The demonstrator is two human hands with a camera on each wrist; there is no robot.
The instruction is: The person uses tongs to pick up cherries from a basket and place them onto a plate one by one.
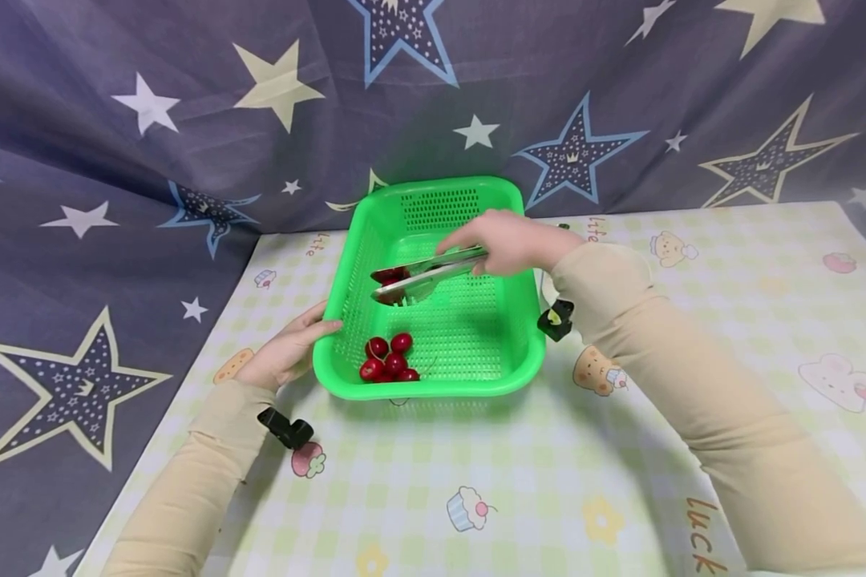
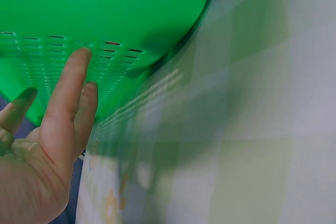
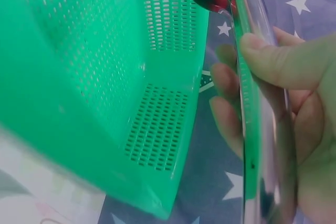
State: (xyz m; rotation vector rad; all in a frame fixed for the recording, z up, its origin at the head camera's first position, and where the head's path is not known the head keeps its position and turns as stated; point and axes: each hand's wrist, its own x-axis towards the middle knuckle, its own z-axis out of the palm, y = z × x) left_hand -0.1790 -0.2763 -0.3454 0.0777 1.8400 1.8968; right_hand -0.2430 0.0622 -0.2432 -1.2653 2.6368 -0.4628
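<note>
A green plastic basket (image 1: 433, 389) with slotted walls stands on the table. Several dark red cherries (image 1: 394, 363) lie together in its near left corner. My right hand (image 1: 508, 243) grips metal tongs (image 1: 436, 273) above the basket, thumb on one side and fingers on the other in the right wrist view. Between the tong tips sits a red cherry (image 1: 392, 276), held over the basket's left half. At the basket's left side is my left hand (image 1: 289, 353), its thumb at the rim. In the left wrist view its straight fingers (image 2: 65, 98) lie against the slotted outer wall.
A checked tablecloth (image 1: 534, 481) with printed cakes and fruit covers the table. Behind the basket's far rim hangs a dark star-patterned curtain (image 1: 216, 160), which also runs along the left side. Black camera mounts (image 1: 285, 429) sit at both wrists.
</note>
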